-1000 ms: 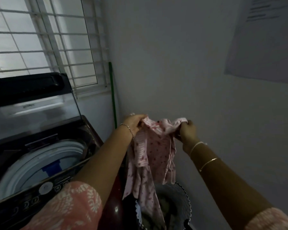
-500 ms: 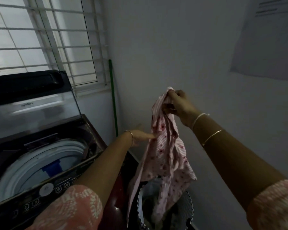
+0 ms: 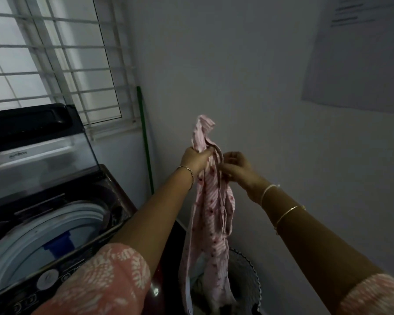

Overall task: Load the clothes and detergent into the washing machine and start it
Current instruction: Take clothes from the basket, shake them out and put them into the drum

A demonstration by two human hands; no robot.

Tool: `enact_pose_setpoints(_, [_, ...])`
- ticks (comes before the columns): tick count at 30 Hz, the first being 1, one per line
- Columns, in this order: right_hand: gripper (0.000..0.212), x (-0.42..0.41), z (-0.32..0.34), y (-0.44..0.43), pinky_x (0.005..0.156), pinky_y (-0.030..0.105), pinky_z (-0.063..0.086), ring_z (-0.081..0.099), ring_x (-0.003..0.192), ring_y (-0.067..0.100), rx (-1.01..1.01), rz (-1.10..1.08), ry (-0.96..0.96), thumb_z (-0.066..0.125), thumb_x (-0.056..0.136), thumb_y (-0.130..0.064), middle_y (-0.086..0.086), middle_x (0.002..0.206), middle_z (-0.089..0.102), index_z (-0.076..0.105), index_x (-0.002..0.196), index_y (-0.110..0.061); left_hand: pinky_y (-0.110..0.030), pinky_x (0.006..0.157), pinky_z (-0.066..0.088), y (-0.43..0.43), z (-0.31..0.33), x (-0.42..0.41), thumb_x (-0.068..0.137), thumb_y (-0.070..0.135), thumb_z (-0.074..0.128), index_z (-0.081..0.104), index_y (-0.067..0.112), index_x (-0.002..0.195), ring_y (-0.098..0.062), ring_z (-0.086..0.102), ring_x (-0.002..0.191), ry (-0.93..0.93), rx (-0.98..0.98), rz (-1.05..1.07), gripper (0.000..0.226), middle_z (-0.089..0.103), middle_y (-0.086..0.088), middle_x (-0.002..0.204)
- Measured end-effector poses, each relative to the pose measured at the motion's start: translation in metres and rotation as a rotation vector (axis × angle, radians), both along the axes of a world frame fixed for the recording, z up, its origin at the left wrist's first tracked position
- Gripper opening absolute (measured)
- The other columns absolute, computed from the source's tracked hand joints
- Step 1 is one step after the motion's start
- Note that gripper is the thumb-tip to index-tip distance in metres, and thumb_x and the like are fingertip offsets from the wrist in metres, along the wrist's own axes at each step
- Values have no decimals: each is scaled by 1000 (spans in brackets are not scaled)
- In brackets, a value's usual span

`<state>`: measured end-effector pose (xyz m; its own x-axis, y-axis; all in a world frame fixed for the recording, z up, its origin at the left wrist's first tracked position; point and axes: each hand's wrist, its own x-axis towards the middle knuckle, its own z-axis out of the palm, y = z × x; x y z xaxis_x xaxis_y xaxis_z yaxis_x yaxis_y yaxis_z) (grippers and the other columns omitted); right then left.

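Observation:
A pink striped garment with small red flowers [image 3: 210, 214] hangs in front of the wall, its lower end trailing into the laundry basket [image 3: 246, 276]. My left hand [image 3: 195, 159] grips it near its top, with a bunched end sticking up above my fist. My right hand [image 3: 236, 169] pinches the cloth just to the right, at the same height. At the lower left the top-loading washing machine [image 3: 114, 194] stands with its lid [image 3: 39, 142] raised; its white drum [image 3: 43, 235] shows a blue part inside.
A barred window [image 3: 62, 62] is above the machine. A green stick [image 3: 145, 137] leans in the corner between window and wall. A paper sheet [image 3: 359, 53] hangs on the right wall. The machine's control panel [image 3: 48, 280] runs along its near edge.
My left hand rose and took hold of the garment's top. My right hand came down a little to the same height. The garment now hangs longer and narrower than before.

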<state>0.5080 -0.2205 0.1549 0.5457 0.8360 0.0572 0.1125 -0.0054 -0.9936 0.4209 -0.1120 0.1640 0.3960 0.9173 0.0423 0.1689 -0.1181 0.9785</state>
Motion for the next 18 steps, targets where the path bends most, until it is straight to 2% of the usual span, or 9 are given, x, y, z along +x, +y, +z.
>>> enact_pose_setpoints(2, [47, 6, -19, -5, 71, 18, 49, 54, 88, 14, -97, 53, -80, 69, 82, -5, 12, 114, 54, 45, 123, -7, -27, 71, 45, 4, 4, 1, 86, 30, 68, 64, 4, 103, -22, 62, 82, -54, -66, 26, 31, 64, -6, 90])
enact_pose_setpoints(4, [57, 9, -34, -9, 85, 27, 46, 51, 100, 16, -198, 77, -221, 73, 79, -8, 8, 116, 53, 43, 127, -7, -28, 74, 46, 8, 11, 1, 86, 31, 68, 62, 7, 102, -21, 62, 81, -103, -108, 13, 30, 65, -4, 89])
enact_pose_setpoints(6, [62, 10, -47, -12, 92, 33, 46, 51, 106, 18, -307, 97, -347, 75, 76, -14, 5, 118, 53, 43, 129, -8, -29, 77, 49, 12, 16, 0, 85, 32, 69, 62, 2, 113, -23, 65, 90, -143, -141, 20, 41, 68, -8, 101])
enact_pose_setpoints(9, [57, 7, -66, -14, 88, 30, 46, 54, 101, 17, -396, 92, -433, 74, 76, -18, 5, 115, 57, 47, 126, -8, -36, 81, 55, 16, 22, -1, 84, 34, 69, 63, 4, 116, -27, 68, 93, -229, -247, 7, 44, 71, -12, 108])
enact_pose_setpoints(11, [42, 6, -76, -13, 82, 31, 49, 59, 94, 20, -421, 49, -482, 72, 78, -20, 8, 105, 62, 55, 114, -6, -34, 72, 54, 16, 26, -3, 85, 35, 68, 65, 9, 109, -26, 68, 89, -257, -301, -31, 35, 72, -10, 104])
enact_pose_setpoints(12, [34, 6, -78, -12, 81, 36, 52, 61, 91, 25, -427, 6, -479, 69, 80, -20, 11, 99, 64, 58, 107, -4, -31, 67, 52, 17, 28, -4, 86, 37, 67, 65, 13, 103, -25, 68, 86, -250, -308, -47, 30, 72, -9, 102])
enact_pose_setpoints(14, [22, 10, -73, -10, 76, 44, 55, 64, 87, 34, -396, -92, -357, 61, 85, -19, 17, 93, 64, 57, 100, -3, -29, 63, 50, 20, 34, -7, 87, 39, 65, 65, 15, 97, -23, 68, 81, -264, -324, -90, 26, 72, -10, 103])
enact_pose_setpoints(16, [11, 15, -56, -7, 69, 47, 56, 63, 78, 34, -296, -166, -170, 54, 90, -19, 21, 90, 62, 52, 91, -8, -31, 66, 53, 23, 41, -11, 88, 46, 61, 66, 12, 102, -24, 68, 82, -290, -362, -137, 37, 72, -12, 102])
enact_pose_setpoints(18, [17, 25, -33, 0, 69, 52, 57, 62, 72, 32, -198, -256, -106, 50, 94, -22, 23, 87, 61, 51, 83, -10, -37, 73, 55, 26, 45, -14, 88, 56, 55, 64, 10, 110, -27, 68, 90, -283, -405, -184, 52, 71, -13, 101])
